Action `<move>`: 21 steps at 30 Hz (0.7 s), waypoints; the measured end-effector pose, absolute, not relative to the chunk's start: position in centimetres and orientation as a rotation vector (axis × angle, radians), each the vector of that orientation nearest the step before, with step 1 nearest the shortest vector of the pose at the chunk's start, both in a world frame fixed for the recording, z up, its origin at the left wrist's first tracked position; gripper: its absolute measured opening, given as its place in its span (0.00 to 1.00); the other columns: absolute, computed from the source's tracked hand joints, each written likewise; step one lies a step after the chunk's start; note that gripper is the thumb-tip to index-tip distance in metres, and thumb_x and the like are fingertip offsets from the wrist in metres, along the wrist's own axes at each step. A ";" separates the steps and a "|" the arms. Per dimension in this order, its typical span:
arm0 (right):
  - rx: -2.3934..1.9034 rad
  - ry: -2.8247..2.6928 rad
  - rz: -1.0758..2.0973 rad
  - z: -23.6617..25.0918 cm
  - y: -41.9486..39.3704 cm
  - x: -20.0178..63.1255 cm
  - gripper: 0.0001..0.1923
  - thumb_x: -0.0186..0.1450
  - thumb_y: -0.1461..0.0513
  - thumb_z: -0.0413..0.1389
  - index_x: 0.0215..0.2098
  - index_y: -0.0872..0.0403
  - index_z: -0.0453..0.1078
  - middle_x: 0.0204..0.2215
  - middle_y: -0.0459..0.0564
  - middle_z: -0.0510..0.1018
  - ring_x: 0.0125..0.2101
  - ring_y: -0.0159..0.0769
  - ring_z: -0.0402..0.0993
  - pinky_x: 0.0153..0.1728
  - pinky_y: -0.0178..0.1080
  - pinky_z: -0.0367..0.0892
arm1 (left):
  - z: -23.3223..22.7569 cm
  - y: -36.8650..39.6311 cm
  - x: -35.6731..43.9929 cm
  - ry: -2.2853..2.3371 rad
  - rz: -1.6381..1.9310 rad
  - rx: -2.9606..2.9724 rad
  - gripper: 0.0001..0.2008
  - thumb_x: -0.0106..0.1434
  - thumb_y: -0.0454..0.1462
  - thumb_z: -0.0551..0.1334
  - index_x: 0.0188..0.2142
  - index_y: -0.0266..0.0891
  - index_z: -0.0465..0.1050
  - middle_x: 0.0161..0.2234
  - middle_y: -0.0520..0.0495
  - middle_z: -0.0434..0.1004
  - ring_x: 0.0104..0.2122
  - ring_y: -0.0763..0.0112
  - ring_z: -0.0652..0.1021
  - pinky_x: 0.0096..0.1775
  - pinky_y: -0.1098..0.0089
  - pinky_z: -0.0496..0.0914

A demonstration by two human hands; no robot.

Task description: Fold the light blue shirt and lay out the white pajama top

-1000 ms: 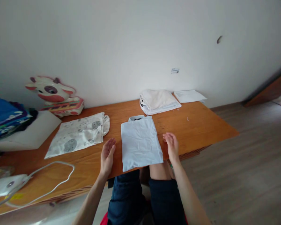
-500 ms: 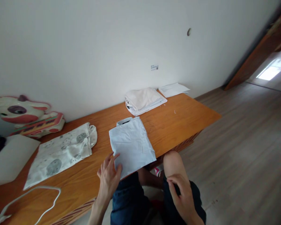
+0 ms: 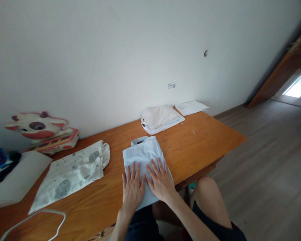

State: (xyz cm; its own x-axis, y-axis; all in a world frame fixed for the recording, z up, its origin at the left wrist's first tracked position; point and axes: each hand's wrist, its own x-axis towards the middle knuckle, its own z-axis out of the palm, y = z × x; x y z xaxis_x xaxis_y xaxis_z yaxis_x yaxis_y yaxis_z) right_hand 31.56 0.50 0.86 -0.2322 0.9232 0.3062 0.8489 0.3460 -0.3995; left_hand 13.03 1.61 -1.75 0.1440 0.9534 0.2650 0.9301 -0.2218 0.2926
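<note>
A folded pale blue shirt (image 3: 142, 153) lies on the wooden table (image 3: 190, 140), its near edge hanging over the front. My left hand (image 3: 132, 187) rests flat on the shirt's near left part, fingers spread. My right hand (image 3: 160, 180) lies flat beside it on the near right part, fingers spread too. Neither hand grips anything. A dark label shows at the shirt's far collar end.
A patterned cream cloth (image 3: 72, 172) lies to the left. A folded white stack (image 3: 160, 117) and a paper sheet (image 3: 190, 107) sit at the back by the wall. A cow-shaped toy (image 3: 40, 130), a white board (image 3: 17, 179) and a white cable (image 3: 37, 222) are at the left.
Both hands moved from beside the shirt onto it. The right hand dropped to my lap half a second ago, then came back up. The view shifted right.
</note>
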 end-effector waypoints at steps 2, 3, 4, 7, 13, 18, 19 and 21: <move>-1.558 -2.104 0.206 -0.5 0.1 31.6 0.32 0.77 0.52 0.53 0.77 0.43 0.58 0.79 0.48 0.54 0.78 0.61 0.42 0.74 0.72 0.40 | -2.3 1.5 13.0 1.902 0.636 2.372 0.31 0.79 0.45 0.51 0.78 0.46 0.54 0.79 0.39 0.50 0.78 0.45 0.47 0.73 0.34 0.49; -1.564 -2.095 0.210 -0.7 0.0 31.6 0.32 0.77 0.52 0.53 0.77 0.43 0.58 0.78 0.48 0.54 0.78 0.61 0.41 0.74 0.72 0.40 | -2.3 1.5 13.0 1.894 0.634 2.381 0.31 0.79 0.45 0.52 0.78 0.46 0.54 0.79 0.40 0.50 0.78 0.45 0.47 0.73 0.34 0.49; -1.568 -2.090 0.218 -0.7 0.0 31.6 0.32 0.77 0.52 0.53 0.77 0.43 0.59 0.78 0.48 0.54 0.78 0.61 0.41 0.74 0.73 0.40 | -2.2 1.6 12.9 1.886 0.630 2.384 0.31 0.79 0.45 0.52 0.78 0.46 0.54 0.79 0.40 0.50 0.78 0.44 0.47 0.73 0.34 0.50; -1.563 -2.097 0.243 -0.4 0.2 31.3 0.32 0.77 0.51 0.53 0.77 0.43 0.58 0.78 0.48 0.54 0.78 0.61 0.41 0.74 0.73 0.40 | -2.0 1.8 12.9 1.866 0.620 2.385 0.32 0.79 0.45 0.52 0.78 0.45 0.53 0.79 0.39 0.48 0.78 0.44 0.47 0.73 0.35 0.52; -1.528 -2.104 0.319 0.9 -0.7 32.4 0.32 0.75 0.53 0.57 0.75 0.46 0.62 0.77 0.52 0.60 0.77 0.64 0.48 0.73 0.72 0.48 | -1.7 -0.5 13.2 1.842 0.586 2.387 0.33 0.79 0.45 0.52 0.79 0.44 0.50 0.79 0.38 0.48 0.78 0.43 0.45 0.72 0.33 0.54; -1.412 -1.787 0.429 1.3 -6.8 35.9 0.26 0.75 0.61 0.54 0.70 0.42 0.68 0.73 0.50 0.67 0.74 0.53 0.59 0.74 0.67 0.53 | -1.7 -4.7 12.7 1.750 0.641 2.283 0.36 0.78 0.46 0.55 0.80 0.53 0.44 0.80 0.45 0.43 0.78 0.47 0.43 0.73 0.33 0.54; -1.412 -1.666 0.460 0.9 -8.7 36.5 0.24 0.75 0.61 0.54 0.67 0.39 0.70 0.71 0.49 0.69 0.73 0.53 0.60 0.74 0.67 0.54 | -1.8 -5.9 12.4 1.720 0.676 2.236 0.35 0.77 0.46 0.55 0.80 0.55 0.46 0.80 0.47 0.43 0.78 0.48 0.45 0.73 0.34 0.54; -1.425 -1.415 0.593 -0.2 -13.0 37.5 0.20 0.74 0.58 0.56 0.62 0.36 0.74 0.69 0.49 0.72 0.72 0.55 0.62 0.72 0.68 0.59 | -2.4 -8.5 11.5 1.667 0.753 2.114 0.32 0.77 0.45 0.55 0.78 0.61 0.51 0.79 0.51 0.47 0.78 0.49 0.51 0.73 0.35 0.57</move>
State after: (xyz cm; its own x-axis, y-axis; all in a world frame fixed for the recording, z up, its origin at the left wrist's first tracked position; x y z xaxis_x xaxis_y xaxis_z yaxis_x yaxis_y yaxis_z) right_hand 37.46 -12.97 -0.24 0.1950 0.9348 0.2967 0.4440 0.1856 -0.8766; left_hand 11.48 -8.54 -2.38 0.1688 0.9666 0.1931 0.7836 -0.2504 0.5685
